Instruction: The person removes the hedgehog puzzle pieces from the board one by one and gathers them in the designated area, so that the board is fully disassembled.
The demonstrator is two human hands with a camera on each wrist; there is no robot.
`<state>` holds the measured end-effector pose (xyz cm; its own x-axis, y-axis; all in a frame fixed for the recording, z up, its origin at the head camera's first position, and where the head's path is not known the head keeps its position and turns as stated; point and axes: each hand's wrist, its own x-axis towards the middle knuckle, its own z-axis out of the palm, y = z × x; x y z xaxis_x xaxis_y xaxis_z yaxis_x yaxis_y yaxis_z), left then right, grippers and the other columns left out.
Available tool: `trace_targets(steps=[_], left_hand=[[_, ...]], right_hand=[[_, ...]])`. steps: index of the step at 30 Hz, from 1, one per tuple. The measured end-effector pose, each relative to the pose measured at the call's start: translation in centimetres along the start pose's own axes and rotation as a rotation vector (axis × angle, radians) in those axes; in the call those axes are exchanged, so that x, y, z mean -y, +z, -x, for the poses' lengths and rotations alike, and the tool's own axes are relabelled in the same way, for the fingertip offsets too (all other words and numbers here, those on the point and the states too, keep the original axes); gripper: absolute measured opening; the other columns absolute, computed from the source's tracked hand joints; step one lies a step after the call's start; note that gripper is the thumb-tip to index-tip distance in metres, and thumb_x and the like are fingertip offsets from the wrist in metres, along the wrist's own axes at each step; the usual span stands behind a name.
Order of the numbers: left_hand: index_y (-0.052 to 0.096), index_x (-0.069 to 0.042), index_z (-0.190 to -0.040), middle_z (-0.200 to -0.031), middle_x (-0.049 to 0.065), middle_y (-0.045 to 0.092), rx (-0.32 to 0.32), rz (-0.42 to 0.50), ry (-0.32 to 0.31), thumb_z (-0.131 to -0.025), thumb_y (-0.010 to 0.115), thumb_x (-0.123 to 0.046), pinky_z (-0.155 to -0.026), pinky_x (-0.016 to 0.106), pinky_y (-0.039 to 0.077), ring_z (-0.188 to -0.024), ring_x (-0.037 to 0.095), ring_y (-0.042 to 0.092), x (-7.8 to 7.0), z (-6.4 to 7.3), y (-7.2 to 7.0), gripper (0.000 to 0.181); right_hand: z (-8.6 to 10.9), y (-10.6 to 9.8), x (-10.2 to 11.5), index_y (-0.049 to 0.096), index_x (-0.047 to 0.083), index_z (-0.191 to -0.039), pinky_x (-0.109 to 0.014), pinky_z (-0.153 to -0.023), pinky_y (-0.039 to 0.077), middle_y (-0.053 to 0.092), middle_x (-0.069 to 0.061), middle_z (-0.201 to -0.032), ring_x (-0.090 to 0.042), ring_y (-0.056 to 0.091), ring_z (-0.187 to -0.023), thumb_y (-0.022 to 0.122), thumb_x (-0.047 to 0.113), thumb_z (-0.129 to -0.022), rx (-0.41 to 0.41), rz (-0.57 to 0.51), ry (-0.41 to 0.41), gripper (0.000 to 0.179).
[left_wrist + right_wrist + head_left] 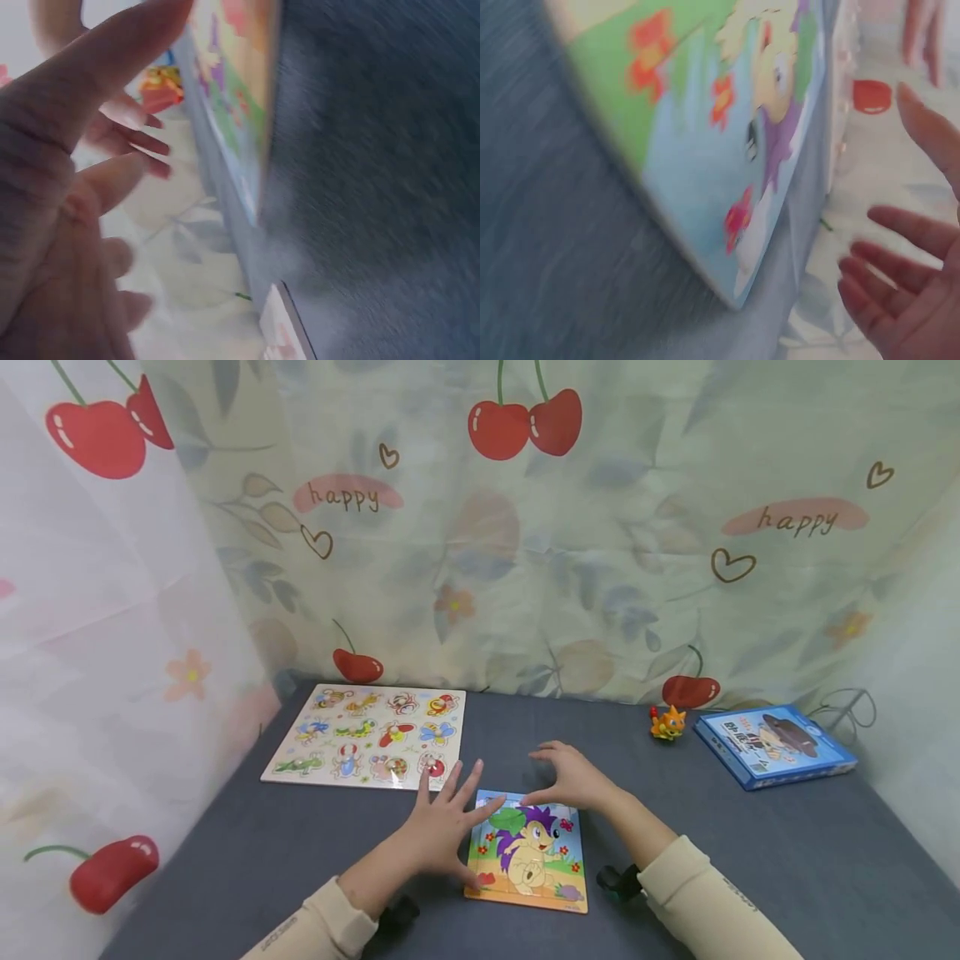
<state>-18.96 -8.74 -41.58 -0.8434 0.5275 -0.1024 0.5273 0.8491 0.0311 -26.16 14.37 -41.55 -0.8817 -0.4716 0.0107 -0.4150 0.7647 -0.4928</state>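
Observation:
A square picture puzzle (528,860) with a purple-spined hedgehog lies on the dark table in front of the person. Over its left side the left hand (438,827) spreads its fingers wide, thumb by the lower left corner. The right hand (573,779) hovers at the upper right edge, fingers bent loosely and nothing in its grasp. In the left wrist view, the thumb overlaps the puzzle's edge (262,112). The right wrist view has the puzzle (697,165) beside the right hand (907,277), with a gap between them.
A larger white board of insect pictures (367,735) lies at the back left, close beyond the left fingertips. Toward the back right stand a small orange toy figure (667,723) and a blue box (776,746). A printed curtain (525,568) hangs behind the table.

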Motion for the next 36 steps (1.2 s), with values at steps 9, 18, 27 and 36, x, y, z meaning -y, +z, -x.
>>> trace_targets(steps=[9, 18, 27, 36], left_hand=[[0.031, -0.036, -0.145, -0.158, 0.012, 0.001, 0.211, 0.272, -0.033, -0.061, 0.08, -0.054, -0.11, 0.065, 0.009, -0.144, 0.038, 0.007, -0.5, 0.8, -0.5, 0.099], [0.04, -0.033, -0.141, -0.156, 0.017, 0.012, 0.265, 0.407, -0.048, -0.065, 0.083, -0.039, -0.11, 0.06, 0.022, -0.139, 0.04, 0.023, -0.9, 0.8, 0.0, 0.087], [0.049, -0.028, -0.136, -0.15, 0.018, 0.031, 0.214, 0.372, -0.033, -0.067, 0.082, -0.035, -0.107, 0.054, 0.033, -0.136, 0.039, 0.032, -1.3, 0.9, 0.7, 0.077], [0.049, -0.024, -0.136, -0.146, 0.024, 0.035, 0.124, 0.25, -0.004, -0.067, 0.08, -0.039, -0.105, 0.051, 0.037, -0.132, 0.04, 0.038, -1.9, 1.4, 1.1, 0.077]], right_hand=[[-1.3, 1.4, 1.0, 0.058, -0.001, -0.123, -0.039, -0.083, 0.053, 0.057, -0.016, -0.119, -0.03, 0.059, -0.103, 0.078, 0.027, -0.074, 0.175, -0.108, -0.109, 0.06], [-1.9, 2.5, 1.5, 0.064, 0.002, -0.114, -0.027, -0.077, 0.05, 0.058, -0.01, -0.109, -0.022, 0.058, -0.094, 0.078, 0.019, -0.074, 0.231, -0.139, -0.122, 0.046], [-2.1, 3.3, 1.6, 0.069, 0.005, -0.104, -0.026, -0.076, 0.048, 0.062, -0.005, -0.1, -0.018, 0.056, -0.09, 0.078, 0.017, -0.074, 0.214, -0.206, -0.089, 0.033], [-2.3, 4.5, 1.0, 0.071, 0.006, -0.1, -0.024, -0.075, 0.047, 0.064, -0.004, -0.096, -0.013, 0.054, -0.085, 0.076, 0.011, -0.075, 0.173, -0.34, -0.047, 0.026]])
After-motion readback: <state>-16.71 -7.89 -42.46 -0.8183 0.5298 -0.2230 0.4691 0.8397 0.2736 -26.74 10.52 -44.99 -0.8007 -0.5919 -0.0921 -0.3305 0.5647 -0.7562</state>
